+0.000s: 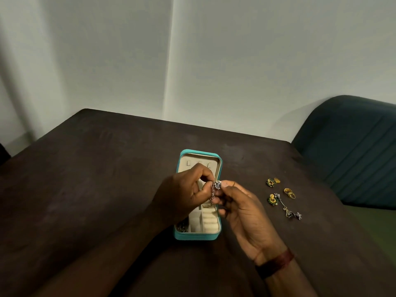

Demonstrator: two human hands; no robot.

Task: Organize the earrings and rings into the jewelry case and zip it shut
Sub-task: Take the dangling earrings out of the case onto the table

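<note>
dark table [85, 189]; left hand [182, 190] and right hand [243, 211] pinch an earring [216, 186], half-hiding the case [200, 237].

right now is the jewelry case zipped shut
No, the jewelry case lies open, cream compartments exposed, while the left hand and right hand pinch a silver earring over it.

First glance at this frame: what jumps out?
The left hand and right hand together pinch a silver earring above the open teal jewelry case at the table's middle. On the table to the case's right lie loose pieces: green-and-gold earrings, gold rings and a long silver earring.
</note>
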